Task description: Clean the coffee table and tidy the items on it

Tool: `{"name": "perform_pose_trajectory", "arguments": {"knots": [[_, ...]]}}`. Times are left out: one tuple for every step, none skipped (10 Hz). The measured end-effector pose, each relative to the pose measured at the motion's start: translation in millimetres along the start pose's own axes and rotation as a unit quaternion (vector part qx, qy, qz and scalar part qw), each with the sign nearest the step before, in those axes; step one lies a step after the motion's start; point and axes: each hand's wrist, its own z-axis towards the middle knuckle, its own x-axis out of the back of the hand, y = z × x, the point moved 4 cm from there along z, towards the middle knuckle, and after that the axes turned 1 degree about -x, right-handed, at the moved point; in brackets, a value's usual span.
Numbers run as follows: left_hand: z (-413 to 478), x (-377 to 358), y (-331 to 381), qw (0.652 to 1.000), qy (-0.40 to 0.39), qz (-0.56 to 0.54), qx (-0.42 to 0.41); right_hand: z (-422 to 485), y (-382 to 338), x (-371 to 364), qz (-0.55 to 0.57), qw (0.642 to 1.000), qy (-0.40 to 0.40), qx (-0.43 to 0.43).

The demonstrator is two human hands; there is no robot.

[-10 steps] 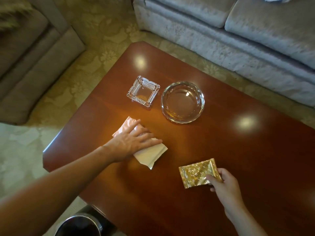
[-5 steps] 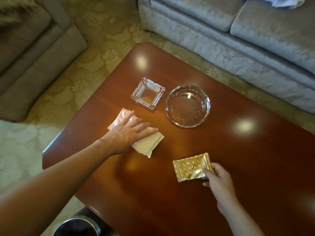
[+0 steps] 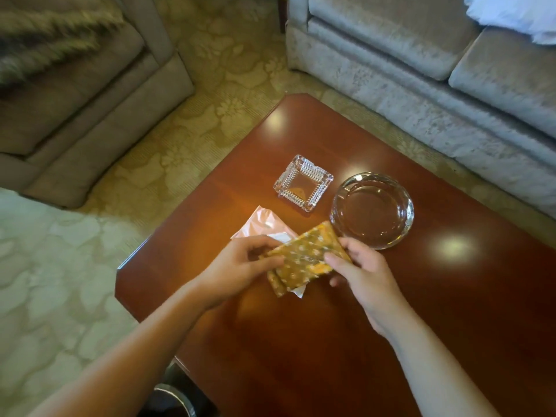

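In the head view, both hands have come together over the near left part of the counter [image 3: 451, 296]. A moment ago the left hand [image 3: 237, 272] was pressing the cloth [image 3: 261, 227] flat on the wood, and only the right hand [image 3: 364, 275] held the gold packet [image 3: 310, 257]. Now the left hand has let go of the cloth and its fingers [image 3: 270, 261] pinch the packet's left end. The right fingers [image 3: 337, 261] are closed on its right end. The packet is up off the counter, between the hands.

The cloth lies behind the packet, near the left edge. Something white pokes out under the packet; it may be the cloth's far end, but it is hard to tell.

The square glass dish [image 3: 304, 183] and round glass bowl [image 3: 371, 210] sit side by side toward the far edge.

Wiping has stopped. I think the packet is being sorted next.
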Motion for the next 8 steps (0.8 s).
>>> {"name": "perform_pose_trajectory", "arguments": {"knots": [[4, 45, -15, 0.994, 0.102, -0.035, 0.032, 27, -9, -24, 0.008, 1.0, -0.001, -0.003], [18, 96, -35, 0.971, 0.222, -0.047, 0.072, 35, -2, -28, 0.018, 0.998, 0.053, -0.012], [39, 136, -56, 0.949, 0.292, -0.049, 0.108, 24, 14, -29, 0.007, 0.998, 0.063, -0.022], [61, 152, -71, 0.945, 0.304, -0.013, 0.123, 7, 36, -29, -0.019, 0.997, 0.068, -0.029], [77, 156, -76, 0.941, 0.313, 0.021, 0.128, 0, 53, -26, -0.039, 0.994, 0.09, -0.044], [83, 155, -76, 0.936, 0.298, 0.141, 0.127, 0, 55, -29, -0.126, 0.986, 0.106, -0.029], [79, 151, -63, 0.897, 0.304, 0.31, 0.087, 4, 41, -46, -0.255, 0.961, 0.094, 0.043], [67, 124, -49, 0.853, 0.324, 0.409, 0.001, 10, 33, -62, -0.308, 0.945, 0.078, 0.073]]}}
